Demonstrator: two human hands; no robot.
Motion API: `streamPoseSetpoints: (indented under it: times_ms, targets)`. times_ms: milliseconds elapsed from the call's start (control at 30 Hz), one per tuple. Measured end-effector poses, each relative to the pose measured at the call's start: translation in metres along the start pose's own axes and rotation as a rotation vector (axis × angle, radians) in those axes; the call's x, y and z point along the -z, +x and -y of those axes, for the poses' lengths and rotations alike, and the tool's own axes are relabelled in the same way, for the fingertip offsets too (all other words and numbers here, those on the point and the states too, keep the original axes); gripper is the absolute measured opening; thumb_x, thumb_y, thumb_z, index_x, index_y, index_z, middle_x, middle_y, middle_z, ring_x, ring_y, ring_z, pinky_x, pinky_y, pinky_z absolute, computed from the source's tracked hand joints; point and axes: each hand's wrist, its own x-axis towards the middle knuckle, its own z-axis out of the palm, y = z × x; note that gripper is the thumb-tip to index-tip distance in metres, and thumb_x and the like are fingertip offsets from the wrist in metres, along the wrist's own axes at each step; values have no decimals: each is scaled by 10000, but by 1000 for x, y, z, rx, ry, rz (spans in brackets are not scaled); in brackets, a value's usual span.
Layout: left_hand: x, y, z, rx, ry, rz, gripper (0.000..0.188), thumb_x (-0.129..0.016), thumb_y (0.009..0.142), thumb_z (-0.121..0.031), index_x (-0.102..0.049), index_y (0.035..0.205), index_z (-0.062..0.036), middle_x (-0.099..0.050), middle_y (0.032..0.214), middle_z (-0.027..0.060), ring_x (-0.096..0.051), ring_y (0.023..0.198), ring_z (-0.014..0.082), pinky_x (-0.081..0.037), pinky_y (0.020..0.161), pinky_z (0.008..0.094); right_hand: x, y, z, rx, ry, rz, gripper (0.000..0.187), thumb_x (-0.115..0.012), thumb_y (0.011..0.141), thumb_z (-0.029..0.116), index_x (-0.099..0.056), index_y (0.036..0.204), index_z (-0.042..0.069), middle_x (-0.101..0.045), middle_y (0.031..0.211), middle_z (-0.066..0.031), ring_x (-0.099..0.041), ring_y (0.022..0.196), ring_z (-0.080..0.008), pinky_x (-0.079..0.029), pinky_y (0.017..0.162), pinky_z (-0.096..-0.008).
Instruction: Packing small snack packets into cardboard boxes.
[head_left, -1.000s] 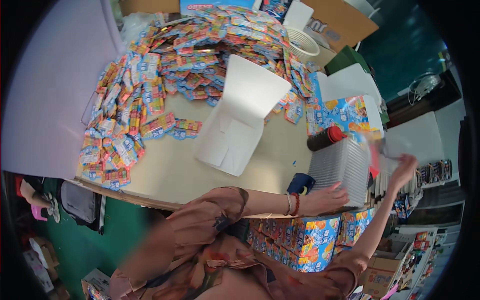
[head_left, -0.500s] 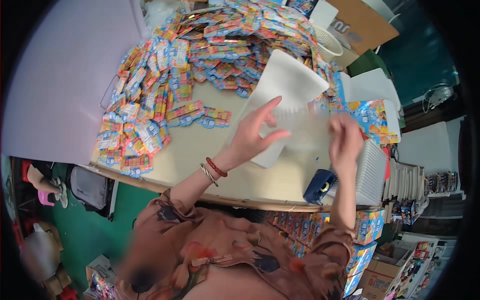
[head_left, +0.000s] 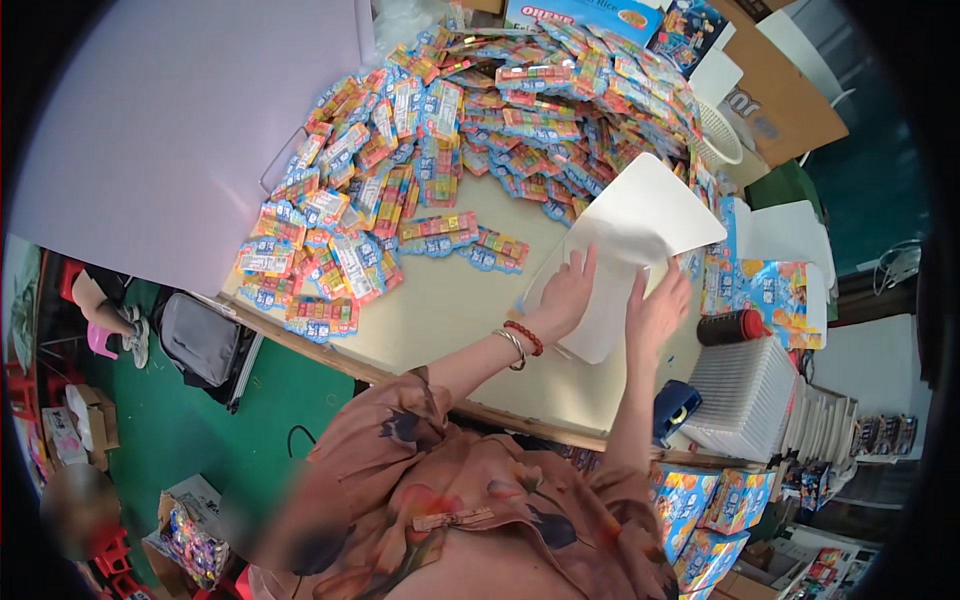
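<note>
A white folded card (head_left: 650, 205) lies at a slant on the cream table (head_left: 490, 340), its upper part raised from a crease. My left hand (head_left: 566, 300) rests on its lower left part, fingers stretched out and nothing held. At the right edge of this card is my right hand (head_left: 657, 308), fingers extended upward and thumb side toward the crease. Whether its fingertips press the edge cannot be made out. Close to my right forearm stands a dark blue tape dispenser (head_left: 675, 410).
Colourful blister-style packs (head_left: 540, 120) form a big heap across the back and left. At right are a stack of clear plastic trays (head_left: 742, 395), a dark cylinder with a red end (head_left: 730, 327), and printed orange-and-blue cartons (head_left: 775, 290). A white basket (head_left: 720, 135) stands behind.
My right hand has moved in to the card's right edge, and my left hand has come down onto the card. A blurred translucent shape between them is gone. The view has shifted.
</note>
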Motion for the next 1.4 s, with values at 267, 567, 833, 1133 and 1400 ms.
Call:
streamPoseSetpoints:
  times_ms: [267, 567, 833, 1133, 1400]
  targets:
    - [-27, 1, -20, 173, 369, 407, 629, -448, 902, -108, -207, 1464, 40, -332, 1406, 293, -388, 1262, 369, -284, 1086, 415, -12, -62, -51, -416, 330, 463, 811, -463, 763, -43, -130, 1490, 93, -616, 1041, -295, -616, 907, -445, -480, 796, -490]
    - [2, -12, -72, -465, 131, 204, 582, -551, 903, -326, -441, 1335, 48, -266, 1478, 256, -236, 1377, 399, -256, 1107, 467, 14, -65, -92, -569, 57, 398, 778, -486, 785, -30, -170, 1483, 105, -601, 1104, -281, -619, 891, -438, -489, 768, -505]
    - [52, 49, -31, -342, -731, -81, 470, -634, 871, -195, -499, 1285, -18, -513, 1270, 177, -478, 1214, 308, -381, 1026, 410, 33, -27, -105, -428, -331, 39, 485, -566, 844, 41, -455, 1316, 19, -571, 1086, -186, -550, 991, -371, -470, 807, -437]
    - [109, 198, 82, 428, -1270, 22, 526, -564, 926, -239, -401, 1386, -43, -531, 1247, 79, -549, 1082, 170, -459, 906, 286, -60, 237, 46, -328, 1082, -251, 407, -477, 967, 349, -604, 1031, -32, -621, 950, -172, -586, 861, -281, -437, 796, -357]
    - [123, 246, 120, 411, -1508, 355, 588, -614, 908, -364, -432, 1293, 41, -469, 1325, 172, -529, 1174, 265, -424, 1011, 367, -229, 411, -107, -628, 429, -517, 386, -489, 858, 287, -652, 935, -55, -657, 919, -244, -627, 903, -383, -472, 845, -475]
